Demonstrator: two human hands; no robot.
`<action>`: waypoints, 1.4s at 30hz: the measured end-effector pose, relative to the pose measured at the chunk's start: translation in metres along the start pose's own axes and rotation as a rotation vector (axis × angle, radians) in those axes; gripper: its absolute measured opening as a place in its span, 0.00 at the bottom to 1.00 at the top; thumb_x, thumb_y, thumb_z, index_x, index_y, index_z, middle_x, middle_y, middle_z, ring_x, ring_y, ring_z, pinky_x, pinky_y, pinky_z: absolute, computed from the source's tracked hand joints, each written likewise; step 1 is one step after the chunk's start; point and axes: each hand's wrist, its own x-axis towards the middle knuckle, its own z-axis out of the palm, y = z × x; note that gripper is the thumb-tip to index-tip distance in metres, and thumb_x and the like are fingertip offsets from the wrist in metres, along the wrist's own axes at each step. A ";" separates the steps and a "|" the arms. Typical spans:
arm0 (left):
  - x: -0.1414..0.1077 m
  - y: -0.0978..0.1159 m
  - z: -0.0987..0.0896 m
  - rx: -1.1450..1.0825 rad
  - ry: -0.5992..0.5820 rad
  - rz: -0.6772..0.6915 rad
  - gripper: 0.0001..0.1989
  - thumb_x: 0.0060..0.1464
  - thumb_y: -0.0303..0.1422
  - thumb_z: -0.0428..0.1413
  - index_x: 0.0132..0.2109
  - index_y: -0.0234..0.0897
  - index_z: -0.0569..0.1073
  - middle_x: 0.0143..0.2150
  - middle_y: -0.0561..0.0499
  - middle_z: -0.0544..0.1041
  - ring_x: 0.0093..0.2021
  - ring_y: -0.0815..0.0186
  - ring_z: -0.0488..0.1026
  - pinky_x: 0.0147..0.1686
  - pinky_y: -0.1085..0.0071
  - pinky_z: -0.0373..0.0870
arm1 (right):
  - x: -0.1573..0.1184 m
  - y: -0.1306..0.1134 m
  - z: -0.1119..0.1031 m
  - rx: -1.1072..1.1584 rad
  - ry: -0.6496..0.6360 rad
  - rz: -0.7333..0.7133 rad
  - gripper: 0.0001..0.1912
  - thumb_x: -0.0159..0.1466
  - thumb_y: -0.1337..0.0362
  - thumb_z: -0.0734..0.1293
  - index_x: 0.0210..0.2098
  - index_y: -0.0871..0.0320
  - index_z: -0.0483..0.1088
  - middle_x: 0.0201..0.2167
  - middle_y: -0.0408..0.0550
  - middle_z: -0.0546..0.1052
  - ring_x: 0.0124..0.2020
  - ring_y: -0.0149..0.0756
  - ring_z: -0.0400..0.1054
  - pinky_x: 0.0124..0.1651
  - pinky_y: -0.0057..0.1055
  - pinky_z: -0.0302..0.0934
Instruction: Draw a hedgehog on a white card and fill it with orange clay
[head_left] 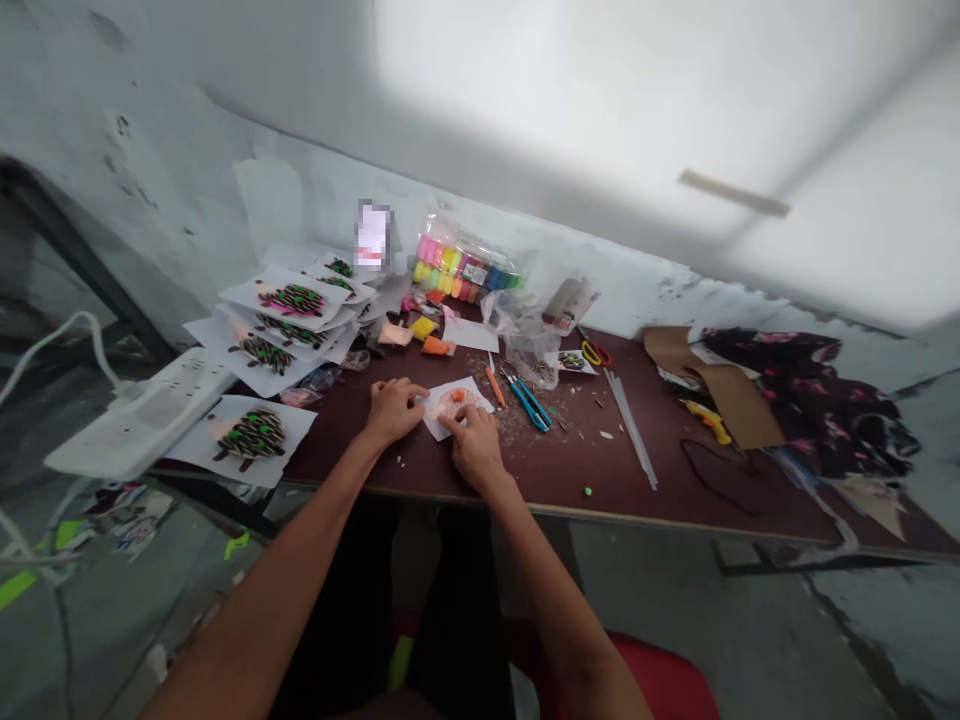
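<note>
A small white paper with an orange drawing lies near the table's front edge. An orange lump sits on its upper part, and a pale peach patch is on its left side. My left hand rests at the paper's left edge, its fingers curled; whether they hold anything is too small to tell. My right hand is over the paper's lower part, fingertips pressed down at the peach patch. An orange-handled tool and teal-handled tools lie just to the right.
Hedgehog pictures on paper are at the left, others stacked behind. A white power strip is at the far left. Coloured clay packs, scissors, clear glue sticks, a yellow glue gun and dark floral cloth stretch rightward.
</note>
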 end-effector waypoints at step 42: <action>0.004 -0.011 -0.001 -0.003 -0.088 0.049 0.18 0.48 0.30 0.51 0.42 0.47 0.82 0.33 0.49 0.77 0.40 0.57 0.70 0.50 0.57 0.56 | -0.005 0.001 0.000 0.055 0.090 0.023 0.21 0.66 0.72 0.62 0.54 0.46 0.74 0.48 0.52 0.69 0.46 0.42 0.59 0.48 0.37 0.50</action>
